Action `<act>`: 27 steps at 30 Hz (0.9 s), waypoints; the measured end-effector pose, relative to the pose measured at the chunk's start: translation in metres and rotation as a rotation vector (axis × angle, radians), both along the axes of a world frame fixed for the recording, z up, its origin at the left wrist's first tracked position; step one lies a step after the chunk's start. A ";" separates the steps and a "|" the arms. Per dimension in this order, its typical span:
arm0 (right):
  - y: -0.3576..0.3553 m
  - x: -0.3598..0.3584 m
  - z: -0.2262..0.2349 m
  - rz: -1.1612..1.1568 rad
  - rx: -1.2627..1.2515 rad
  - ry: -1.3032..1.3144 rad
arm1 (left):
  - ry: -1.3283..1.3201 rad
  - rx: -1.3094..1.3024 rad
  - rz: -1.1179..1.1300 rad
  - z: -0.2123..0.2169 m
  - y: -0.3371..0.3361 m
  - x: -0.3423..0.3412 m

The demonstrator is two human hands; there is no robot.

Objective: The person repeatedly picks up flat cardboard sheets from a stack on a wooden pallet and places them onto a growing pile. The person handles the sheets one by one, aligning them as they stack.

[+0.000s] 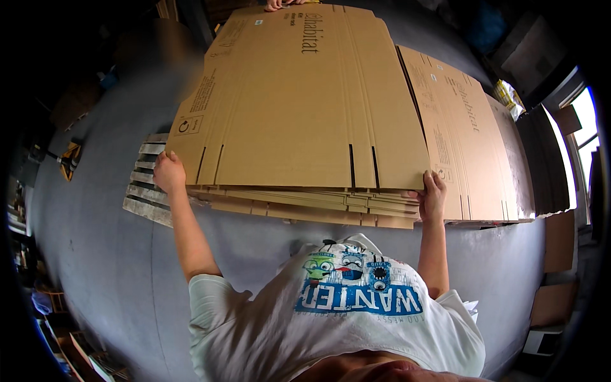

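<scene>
A large flat brown cardboard sheet, printed and slotted along its edges, spans the space ahead of me. My left hand is closed on its near left corner. At the near right corner, my right hand pinches the edge with the thumb on top. Under the sheet lies a stack of similar flat cardboard sheets, their near edges fanned unevenly. Another person's hand touches the far edge of the sheet.
To the right lies a second stack of flat printed cardboard, with dark-edged sheets beyond it. A wooden pallet shows under the stack at left. A yellow-footed piece of equipment stands on the grey floor.
</scene>
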State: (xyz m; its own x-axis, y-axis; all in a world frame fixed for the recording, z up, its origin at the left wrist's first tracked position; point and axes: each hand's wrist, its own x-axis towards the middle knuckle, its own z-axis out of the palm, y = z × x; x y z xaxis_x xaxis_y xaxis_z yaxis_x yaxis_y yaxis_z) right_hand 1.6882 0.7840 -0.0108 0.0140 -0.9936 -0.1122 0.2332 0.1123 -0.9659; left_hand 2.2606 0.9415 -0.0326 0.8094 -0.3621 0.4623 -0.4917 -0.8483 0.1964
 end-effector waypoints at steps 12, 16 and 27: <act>-0.001 -0.010 0.003 0.045 0.043 -0.091 | -0.007 0.025 0.003 0.001 0.000 -0.006; 0.002 -0.011 0.035 0.087 0.041 -0.245 | -0.014 0.181 -0.010 0.007 -0.001 0.003; -0.065 -0.158 0.108 -0.200 -0.254 -0.178 | 1.252 -0.315 -0.652 0.059 -0.025 -0.025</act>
State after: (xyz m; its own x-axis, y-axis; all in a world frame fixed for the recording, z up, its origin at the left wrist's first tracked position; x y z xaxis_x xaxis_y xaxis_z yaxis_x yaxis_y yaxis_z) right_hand 1.5298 0.7192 0.0969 -0.1860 -0.9746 0.1249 0.3929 -0.1903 -0.8997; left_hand 2.2355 0.9166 0.0261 0.4689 -0.8363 -0.2843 -0.1350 -0.3859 0.9126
